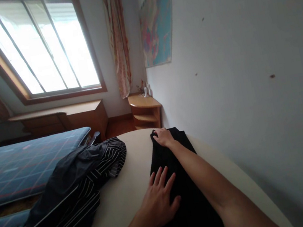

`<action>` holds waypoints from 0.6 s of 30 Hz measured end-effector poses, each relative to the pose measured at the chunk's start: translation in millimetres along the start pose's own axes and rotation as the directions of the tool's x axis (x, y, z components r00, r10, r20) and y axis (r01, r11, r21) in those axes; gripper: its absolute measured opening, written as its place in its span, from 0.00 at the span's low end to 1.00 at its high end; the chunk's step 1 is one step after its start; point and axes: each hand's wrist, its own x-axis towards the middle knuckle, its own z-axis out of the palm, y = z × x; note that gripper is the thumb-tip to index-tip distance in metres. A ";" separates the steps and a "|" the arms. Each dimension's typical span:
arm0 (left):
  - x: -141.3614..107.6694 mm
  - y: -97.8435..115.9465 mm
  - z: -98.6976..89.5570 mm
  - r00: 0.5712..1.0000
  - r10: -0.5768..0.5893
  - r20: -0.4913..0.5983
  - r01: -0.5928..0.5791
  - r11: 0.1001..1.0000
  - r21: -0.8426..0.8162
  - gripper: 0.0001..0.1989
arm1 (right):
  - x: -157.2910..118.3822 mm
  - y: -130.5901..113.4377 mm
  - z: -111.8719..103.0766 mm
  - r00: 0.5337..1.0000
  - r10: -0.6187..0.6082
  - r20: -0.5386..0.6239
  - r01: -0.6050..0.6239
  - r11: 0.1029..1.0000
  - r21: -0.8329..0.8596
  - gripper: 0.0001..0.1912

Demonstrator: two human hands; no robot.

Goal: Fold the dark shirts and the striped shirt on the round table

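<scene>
From where I stood, taking twelve as straight ahead of the person, the black cloth garment (194, 205) lay lengthwise on the cream round-edged counter (126, 205), running from six o'clock up to twelve and narrowing toward the far edge. The left grip (161, 201) was at six, palm down on the cloth, fingers spread and holding nothing. The right grip (163, 137) reached out to twelve, its fingers bent over the garment's far left corner; at that distance, against such dark fabric, I couldn't fairly tell whether they pinched it or merely rested there.

I judged the cloth light and limp, with no stiffness of its own: it would have followed a flat palm readily, but sagged or rucked wherever it was left unsupported. Nothing about it looked fragile, though on that smooth top it might have slid if pulled from one end alone. The surest holds seemed to be the two far corners, at eleven and one from the garment's middle, with a spread palm weighting the near part.

Over at nine, a dark striped garment (77, 188) lay in a loose heap, partly on the counter, beside a blue checked mattress (32, 164).
</scene>
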 end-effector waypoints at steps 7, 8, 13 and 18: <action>1.0 0.4 -0.4 1.000 -0.015 0.011 0.016 0.999 -0.045 0.36 | 29.1 -13.6 18.2 0.992 0.117 0.037 -0.116 0.993 -0.040 0.17; 1.0 0.1 -0.2 1.000 -0.016 0.010 0.017 0.999 -0.049 0.36 | 31.5 -13.6 19.3 0.990 0.136 0.030 -0.135 0.990 -0.037 0.17; 1.3 -1.1 0.4 0.999 -0.022 0.039 0.024 0.999 -0.049 0.37 | 33.4 -2.6 19.7 0.978 0.203 -0.040 -0.203 0.979 -0.006 0.19; 1.4 -1.6 2.0 1.000 -0.011 0.016 0.012 1.000 -0.015 0.37 | 20.7 14.6 10.8 0.981 0.168 -0.097 -0.167 0.986 0.017 0.16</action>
